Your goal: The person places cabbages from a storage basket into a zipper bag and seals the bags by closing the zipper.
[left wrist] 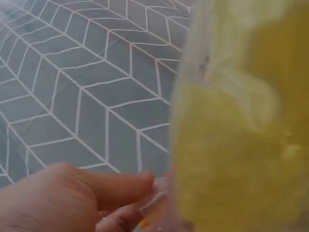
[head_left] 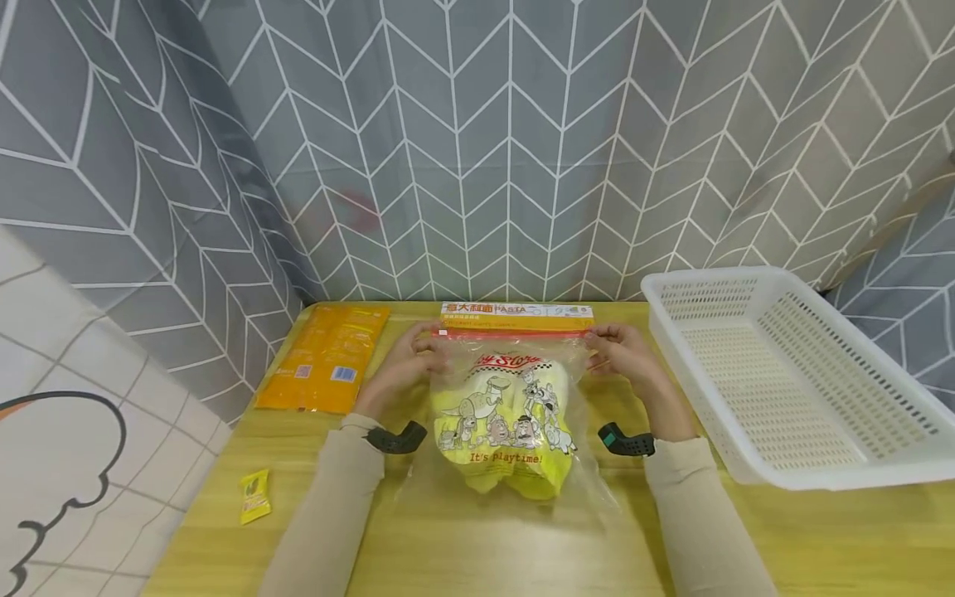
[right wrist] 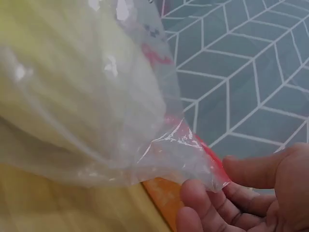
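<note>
A clear zip bag (head_left: 503,406) with a red top edge and cartoon print stands upright on the table in the head view. Soft-looking yellow and white contents fill its middle. My left hand (head_left: 406,361) pinches the bag's top left corner between thumb and fingers, also seen in the left wrist view, where the hand (left wrist: 58,200) is at the bottom. At the top right corner, my right hand (head_left: 627,356) pinches the end of the red edge. The right wrist view shows this hand (right wrist: 270,188) with thumb and fingertips on that corner.
Behind the bag lies a pasta box (head_left: 515,315). An orange package (head_left: 324,361) lies flat at the back left, with a small yellow packet (head_left: 255,496) nearer. A white plastic basket (head_left: 865,477) stands on the right. A grey patterned curtain (head_left: 477,149) hangs behind.
</note>
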`<act>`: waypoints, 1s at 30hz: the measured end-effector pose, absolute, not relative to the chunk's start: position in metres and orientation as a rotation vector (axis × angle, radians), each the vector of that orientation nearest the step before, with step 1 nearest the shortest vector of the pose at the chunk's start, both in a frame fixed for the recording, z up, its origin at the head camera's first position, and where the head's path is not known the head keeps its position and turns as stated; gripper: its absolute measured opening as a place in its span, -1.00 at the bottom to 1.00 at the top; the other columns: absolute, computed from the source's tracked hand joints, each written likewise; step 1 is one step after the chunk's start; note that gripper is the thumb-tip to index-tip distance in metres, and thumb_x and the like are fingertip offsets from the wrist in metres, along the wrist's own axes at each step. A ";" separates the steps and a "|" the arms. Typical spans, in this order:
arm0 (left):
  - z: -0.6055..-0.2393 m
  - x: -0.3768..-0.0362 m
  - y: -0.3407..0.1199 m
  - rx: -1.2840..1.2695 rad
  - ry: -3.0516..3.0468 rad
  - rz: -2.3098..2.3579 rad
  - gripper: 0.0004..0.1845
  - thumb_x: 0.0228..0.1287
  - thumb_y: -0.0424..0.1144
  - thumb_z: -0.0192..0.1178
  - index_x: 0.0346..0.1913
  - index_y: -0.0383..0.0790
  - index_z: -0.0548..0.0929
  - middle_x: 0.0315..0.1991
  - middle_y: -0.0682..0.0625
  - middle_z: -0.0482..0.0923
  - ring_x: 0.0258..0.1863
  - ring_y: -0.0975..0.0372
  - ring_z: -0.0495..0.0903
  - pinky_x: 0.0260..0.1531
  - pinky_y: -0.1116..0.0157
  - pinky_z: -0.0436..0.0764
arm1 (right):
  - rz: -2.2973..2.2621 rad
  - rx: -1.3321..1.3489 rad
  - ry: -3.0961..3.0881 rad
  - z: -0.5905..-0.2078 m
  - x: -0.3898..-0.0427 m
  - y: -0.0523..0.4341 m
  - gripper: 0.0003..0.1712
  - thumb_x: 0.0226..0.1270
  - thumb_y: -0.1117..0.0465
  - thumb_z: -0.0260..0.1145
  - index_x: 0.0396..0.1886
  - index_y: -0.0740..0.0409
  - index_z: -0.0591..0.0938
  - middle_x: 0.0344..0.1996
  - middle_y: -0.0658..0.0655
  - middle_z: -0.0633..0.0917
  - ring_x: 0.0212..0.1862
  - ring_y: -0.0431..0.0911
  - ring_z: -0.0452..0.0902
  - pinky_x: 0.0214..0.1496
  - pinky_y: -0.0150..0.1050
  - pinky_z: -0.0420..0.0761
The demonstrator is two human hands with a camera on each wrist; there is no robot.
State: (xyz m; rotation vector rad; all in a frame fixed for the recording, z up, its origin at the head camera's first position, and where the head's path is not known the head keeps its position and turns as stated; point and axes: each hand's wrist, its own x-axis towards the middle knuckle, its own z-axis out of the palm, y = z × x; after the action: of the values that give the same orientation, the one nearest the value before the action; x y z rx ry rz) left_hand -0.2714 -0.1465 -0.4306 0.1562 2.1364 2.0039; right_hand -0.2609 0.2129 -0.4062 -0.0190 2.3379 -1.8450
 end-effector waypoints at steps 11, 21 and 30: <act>-0.455 -0.250 -0.161 0.095 2.038 1.981 -0.31 0.44 -0.35 0.23 0.54 -0.02 0.24 -0.24 0.03 0.65 -0.30 0.20 0.67 -0.17 0.24 0.72 | -1.934 -0.096 2.044 -0.432 -0.251 0.224 -0.91 0.57 0.23 0.17 -0.19 0.14 0.55 -0.45 -0.09 0.69 -0.41 -0.19 0.68 -0.27 -0.30 0.74; -0.461 -0.237 -0.172 0.167 1.869 1.966 -0.58 0.47 -0.38 0.18 0.29 -0.40 0.37 -0.18 0.12 0.76 -0.35 0.25 0.73 -0.25 0.28 0.74 | -1.923 -0.215 1.935 -0.449 -0.237 0.233 -0.92 0.58 0.30 0.12 -0.16 0.21 0.52 -0.43 -0.01 0.74 -0.39 -0.16 0.72 -0.24 -0.27 0.74; -0.460 -0.238 -0.173 0.223 1.850 1.926 -0.58 0.48 -0.41 0.15 0.30 -0.31 0.34 -0.25 0.13 0.75 -0.37 0.29 0.72 -0.29 0.29 0.74 | -1.896 -0.299 1.971 -0.455 -0.235 0.241 -0.92 0.54 0.28 0.17 -0.11 0.21 0.55 -0.47 -0.03 0.72 -0.46 -0.18 0.65 -0.35 -0.31 0.70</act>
State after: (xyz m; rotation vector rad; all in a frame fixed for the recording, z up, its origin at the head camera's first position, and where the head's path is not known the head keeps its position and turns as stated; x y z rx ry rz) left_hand -0.2377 -0.1735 -0.4598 0.2233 1.8500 1.9256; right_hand -0.2347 0.2409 -0.4552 -0.2988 1.9708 -1.8962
